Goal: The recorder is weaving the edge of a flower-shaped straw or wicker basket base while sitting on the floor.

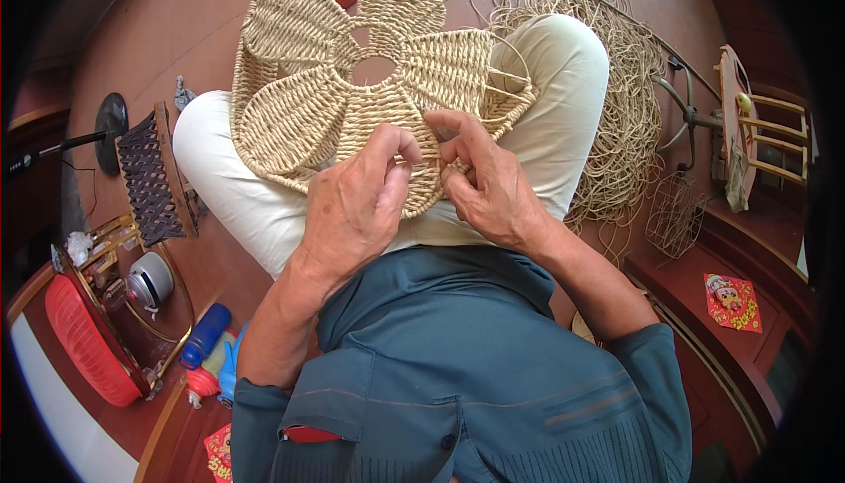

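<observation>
While the straw-coloured woven flower piece [378, 95] lies across the lap [242, 184], left hand [356, 192] and right hand [488, 184] sit at its near petal [374, 126], fingers bent; can't tell if gripping. Probably light, springy, non-slip; hold by petal rims. Ribbed, rounded petals, round centre hole.

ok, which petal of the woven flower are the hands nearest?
The bottom petal, reaching farthest toward the teal shirt; left hand and right hand are both at it. The other petals stop higher in view.
</observation>
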Demonstrator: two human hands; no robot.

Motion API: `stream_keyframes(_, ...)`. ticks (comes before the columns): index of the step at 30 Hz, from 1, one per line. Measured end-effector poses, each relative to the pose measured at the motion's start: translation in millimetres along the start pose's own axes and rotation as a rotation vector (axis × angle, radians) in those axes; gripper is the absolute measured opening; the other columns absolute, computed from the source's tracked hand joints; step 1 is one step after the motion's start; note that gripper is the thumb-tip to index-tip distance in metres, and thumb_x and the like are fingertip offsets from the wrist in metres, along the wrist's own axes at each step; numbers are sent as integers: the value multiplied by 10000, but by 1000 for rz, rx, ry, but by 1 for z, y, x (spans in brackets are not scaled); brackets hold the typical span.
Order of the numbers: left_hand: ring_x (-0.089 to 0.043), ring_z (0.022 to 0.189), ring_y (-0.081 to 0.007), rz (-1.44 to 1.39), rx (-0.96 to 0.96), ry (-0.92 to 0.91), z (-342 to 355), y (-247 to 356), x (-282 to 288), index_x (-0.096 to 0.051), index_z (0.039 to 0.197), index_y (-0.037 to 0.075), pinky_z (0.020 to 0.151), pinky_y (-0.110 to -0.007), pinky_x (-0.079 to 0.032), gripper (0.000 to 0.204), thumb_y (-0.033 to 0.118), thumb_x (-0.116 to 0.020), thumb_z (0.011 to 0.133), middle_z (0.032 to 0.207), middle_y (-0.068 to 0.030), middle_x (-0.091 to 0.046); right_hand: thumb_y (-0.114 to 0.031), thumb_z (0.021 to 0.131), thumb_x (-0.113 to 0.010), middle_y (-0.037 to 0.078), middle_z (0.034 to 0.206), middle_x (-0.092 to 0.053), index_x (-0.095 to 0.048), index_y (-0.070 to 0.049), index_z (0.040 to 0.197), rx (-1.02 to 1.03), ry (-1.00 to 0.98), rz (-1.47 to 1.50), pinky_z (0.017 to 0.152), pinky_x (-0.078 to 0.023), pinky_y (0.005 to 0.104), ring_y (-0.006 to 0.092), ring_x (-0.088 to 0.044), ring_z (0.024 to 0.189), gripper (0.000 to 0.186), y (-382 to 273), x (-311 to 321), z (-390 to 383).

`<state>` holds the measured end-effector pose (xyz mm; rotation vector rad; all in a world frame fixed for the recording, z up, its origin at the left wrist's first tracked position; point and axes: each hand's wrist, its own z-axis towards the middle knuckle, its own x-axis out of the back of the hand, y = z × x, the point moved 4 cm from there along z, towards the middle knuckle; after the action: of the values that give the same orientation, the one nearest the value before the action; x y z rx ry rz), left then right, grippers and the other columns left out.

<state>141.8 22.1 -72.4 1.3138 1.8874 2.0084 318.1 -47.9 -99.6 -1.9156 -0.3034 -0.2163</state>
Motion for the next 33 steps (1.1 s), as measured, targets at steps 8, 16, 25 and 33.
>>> stream_keyframes(8, -652, 818, -107, -128, 155, 35, -16, -5, 15, -654, 1187, 49, 751, -315, -525, 125, 61, -674, 1065, 883, -62, -697, -16, 936, -711, 116, 1071, -717, -693, -74, 1293, 505, 271, -531, 808, -565, 428, 307, -721, 890, 362, -35, -11, -14)
stream_keyframes(16, -636, 798, -73, -410, 167, 144, -23, -21, 36, -676, 1165, 29, 722, -270, -523, 103, 61, -708, 1072, 874, 2, -689, -90, 992, -815, 75, 951, -772, -814, -48, 1078, 241, 71, 90, 755, -564, 363, 216, -738, 867, 96, -28, -21, 6)
stream_keyframes(25, -783, 992, -203, -27, 308, 212, -34, -41, 47, -748, 1253, 4, 888, -341, -595, 234, 152, -696, 1079, 1120, -133, -809, -25, 951, -817, 73, 921, -716, -785, -41, 1032, 410, 143, -313, 728, -554, 372, 225, -686, 818, 88, -36, -11, 0)
stream_keyframes(33, -788, 855, -261, 43, 283, 88, -30, -41, 46, -700, 1405, -40, 792, -359, -603, 371, 129, -610, 1087, 1213, -224, -797, -5, 886, -800, 88, 890, -638, -736, -72, 984, 499, 236, -514, 752, -558, 434, 300, -666, 832, 134, -41, -9, 1)
